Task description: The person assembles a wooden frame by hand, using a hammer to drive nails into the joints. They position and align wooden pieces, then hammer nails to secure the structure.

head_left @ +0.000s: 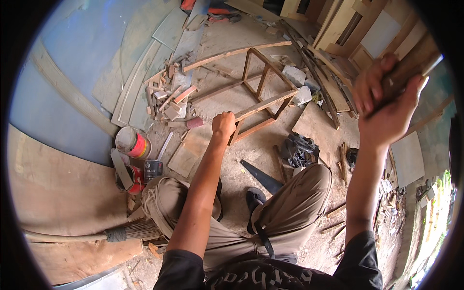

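In the middle of the floor lies a frame of narrow wooden bars (265,105), box-like with crosspieces. My left hand (224,124) is closed at its near left corner, the fingers wrapped round the end of a bar. High on the right, my right hand (386,108) grips a thick brown piece of wood (411,65), held up well away from the frame. Its far end runs out toward the picture's edge. On the ground between my legs is a dark tapered blade (261,176), like that of a handsaw, partly hidden by my knee.
Wood offcuts (169,99) are heaped left of the frame, with paint cans (133,143) nearer me. A black plastic bag (299,149) lies by my right knee. Broken white blocks (295,76) and long planks (321,79) are beyond. A broom (130,232) rests at my left.
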